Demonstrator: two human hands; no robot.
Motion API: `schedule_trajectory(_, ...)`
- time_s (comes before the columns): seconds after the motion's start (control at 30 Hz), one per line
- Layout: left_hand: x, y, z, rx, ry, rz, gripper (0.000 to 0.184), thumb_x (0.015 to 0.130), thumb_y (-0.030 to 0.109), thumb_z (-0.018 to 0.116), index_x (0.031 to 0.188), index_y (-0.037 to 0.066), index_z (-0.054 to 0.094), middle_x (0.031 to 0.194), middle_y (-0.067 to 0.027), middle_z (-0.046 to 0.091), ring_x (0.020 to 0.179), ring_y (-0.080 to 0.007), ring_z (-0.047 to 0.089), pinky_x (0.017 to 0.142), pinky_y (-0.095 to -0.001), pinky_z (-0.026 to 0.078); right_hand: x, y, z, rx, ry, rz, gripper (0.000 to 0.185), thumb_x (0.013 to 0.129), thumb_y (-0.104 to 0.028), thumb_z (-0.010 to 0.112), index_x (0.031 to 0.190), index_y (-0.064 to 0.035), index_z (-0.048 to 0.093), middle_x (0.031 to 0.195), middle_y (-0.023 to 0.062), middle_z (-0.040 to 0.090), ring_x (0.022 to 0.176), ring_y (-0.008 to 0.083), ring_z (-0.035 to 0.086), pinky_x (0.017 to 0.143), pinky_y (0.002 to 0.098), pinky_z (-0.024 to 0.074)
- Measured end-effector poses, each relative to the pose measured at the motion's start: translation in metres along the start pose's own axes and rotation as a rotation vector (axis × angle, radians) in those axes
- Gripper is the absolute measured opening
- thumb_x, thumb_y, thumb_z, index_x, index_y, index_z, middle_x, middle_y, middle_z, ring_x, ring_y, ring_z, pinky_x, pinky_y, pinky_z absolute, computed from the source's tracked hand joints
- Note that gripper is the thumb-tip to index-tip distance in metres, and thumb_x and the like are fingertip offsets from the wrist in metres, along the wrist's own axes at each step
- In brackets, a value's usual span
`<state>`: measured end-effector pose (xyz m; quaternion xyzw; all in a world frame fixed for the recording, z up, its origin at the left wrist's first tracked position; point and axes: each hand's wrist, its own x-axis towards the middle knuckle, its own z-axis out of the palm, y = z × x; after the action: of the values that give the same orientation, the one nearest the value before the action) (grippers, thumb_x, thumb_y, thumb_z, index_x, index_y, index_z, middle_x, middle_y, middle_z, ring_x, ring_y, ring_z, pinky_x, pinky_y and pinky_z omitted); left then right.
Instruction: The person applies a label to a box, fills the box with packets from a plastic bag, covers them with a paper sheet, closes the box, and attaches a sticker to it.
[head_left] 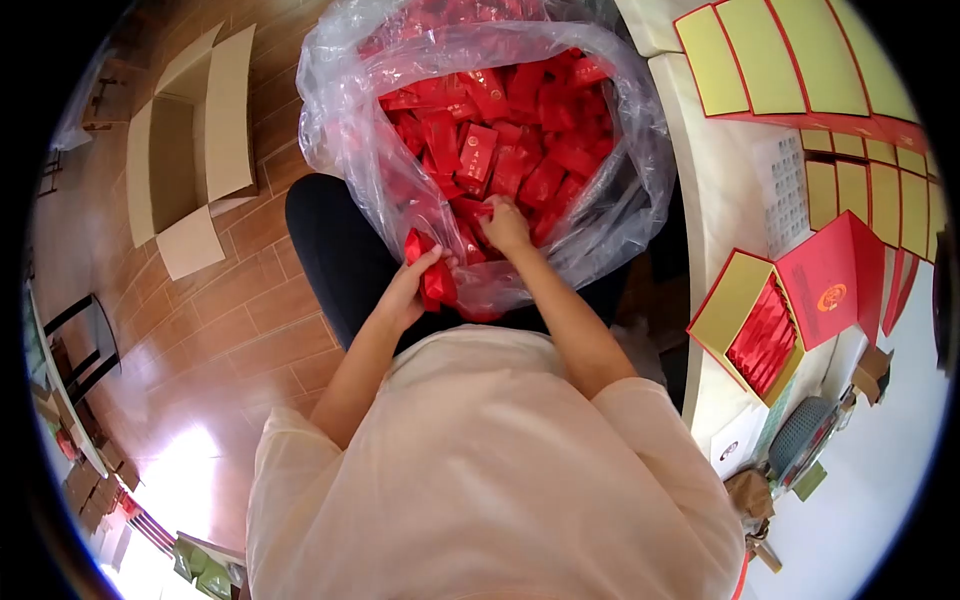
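A big clear plastic bag [340, 120] stands open in front of me, full of small red packets [478, 152] with gold print. At its near left rim, my left hand [408, 290] is closed around several red packets [432, 272]. My right hand [506, 228] reaches inside over the near edge, its fingers pinched on a red packet at the surface of the heap. The fingertips partly hide that packet. To my right, an open gift box [735, 305] with a red lid [830, 285] holds a row of red packets [765, 345].
An open cardboard box [180, 150] sits on the tiled floor [260, 330] at left. Along the right runs a pale table [690, 160] bearing yellow and red boxes [790, 60], a printed sticker sheet [783, 190] and a grey basket [800, 440].
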<state>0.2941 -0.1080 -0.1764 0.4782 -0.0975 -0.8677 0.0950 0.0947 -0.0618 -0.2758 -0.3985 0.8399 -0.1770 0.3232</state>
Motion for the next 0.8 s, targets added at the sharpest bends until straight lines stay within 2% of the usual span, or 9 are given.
schedule_trajectory(0.17,0.008,0.011,0.002,0.086,-0.059,-0.053,0.042,0.091,0.029,0.063,0.122,0.006,0.047,0.113,-0.0084,0.061,0.102,-0.0192,0.060,0.087,-0.0355,0.049,-0.020,0.012,-0.071,0.179,0.110,-0.254,0.016,0.076,-0.001,0.056,0.090,-0.0068,0.061,0.111,0.0158,0.058,0.105,0.0366,0.053,0.091,0.0421,0.0433)
schedule_trajectory(0.23,0.012,0.007,0.008,0.154,-0.076,-0.084,0.044,0.091,0.030,0.062,0.125,0.006,0.045,0.117,-0.0084,0.059,0.104,-0.0197,0.059,0.089,-0.0366,0.049,-0.042,-0.011,-0.095,0.237,-0.037,-0.611,0.020,0.073,0.005,0.054,0.087,-0.0078,0.061,0.120,0.0144,0.053,0.113,0.0366,0.047,0.096,0.0415,0.0393)
schedule_trajectory(0.27,0.013,0.006,0.011,0.214,-0.083,-0.102,0.047,0.092,0.031,0.061,0.128,0.007,0.044,0.121,-0.0085,0.057,0.105,-0.0201,0.058,0.090,-0.0377,0.049,-0.054,-0.024,-0.098,0.292,-0.118,-0.611,0.029,0.068,0.010,0.049,0.088,-0.0077,0.060,0.128,0.0128,0.048,0.118,0.0351,0.045,0.105,0.0458,0.0298)
schedule_trajectory(0.37,0.006,0.002,0.028,0.064,-0.170,-0.176,0.053,0.092,0.031,0.061,0.134,0.009,0.038,0.123,-0.0074,0.055,0.107,-0.0209,0.057,0.094,-0.0380,0.046,-0.071,-0.047,-0.078,0.290,-0.167,-0.704,0.044,0.069,0.010,0.050,0.109,-0.0083,0.058,0.131,0.0143,0.047,0.123,0.0344,0.044,0.106,0.0433,0.0313)
schedule_trajectory(0.43,0.001,0.003,0.023,0.124,-0.152,-0.097,0.055,0.091,0.029,0.063,0.136,0.010,0.037,0.122,-0.0067,0.054,0.109,-0.0208,0.055,0.096,-0.0380,0.045,-0.072,-0.056,-0.067,0.621,-0.137,-0.536,0.060,0.076,0.004,0.058,0.133,-0.0070,0.044,0.136,0.0167,0.044,0.125,0.0331,0.044,0.104,0.0416,0.0364)
schedule_trajectory(0.53,0.001,0.007,0.005,0.225,-0.116,0.050,0.060,0.089,0.025,0.066,0.138,0.011,0.033,0.122,-0.0055,0.052,0.113,-0.0203,0.052,0.098,-0.0379,0.043,-0.060,-0.040,-0.038,0.687,-0.117,-0.258,0.076,0.080,-0.008,0.067,0.144,-0.0048,0.027,0.138,0.0181,0.042,0.121,0.0310,0.049,0.100,0.0394,0.0419)
schedule_trajectory(0.57,0.001,0.009,0.000,0.266,-0.106,0.122,0.063,0.088,0.023,0.067,0.138,0.011,0.032,0.123,-0.0049,0.051,0.114,-0.0199,0.051,0.099,-0.0377,0.042,-0.052,-0.029,-0.025,0.648,-0.072,-0.099,0.075,0.078,-0.017,0.074,0.141,-0.0037,0.034,0.135,0.0196,0.046,0.118,0.0303,0.052,0.097,0.0387,0.0440)
schedule_trajectory(0.7,-0.002,0.018,0.007,0.282,-0.036,0.210,0.067,0.086,0.022,0.069,0.140,0.011,0.030,0.127,-0.0048,0.048,0.118,-0.0198,0.049,0.101,-0.0385,0.040,-0.035,0.015,0.022,0.304,-0.028,-0.011,0.061,0.078,-0.019,0.072,0.132,-0.0027,0.046,0.122,0.0219,0.057,0.112,0.0311,0.057,0.093,0.0370,0.0463)
schedule_trajectory(0.8,-0.001,0.020,0.010,0.249,-0.068,0.254,0.067,0.086,0.022,0.069,0.139,0.012,0.030,0.130,-0.0049,0.047,0.120,-0.0194,0.047,0.102,-0.0382,0.039,-0.035,0.021,0.025,0.050,-0.328,0.074,0.044,0.079,-0.020,0.070,0.118,-0.0039,0.058,0.105,0.0228,0.064,0.103,0.0331,0.062,0.086,0.0379,0.0498)
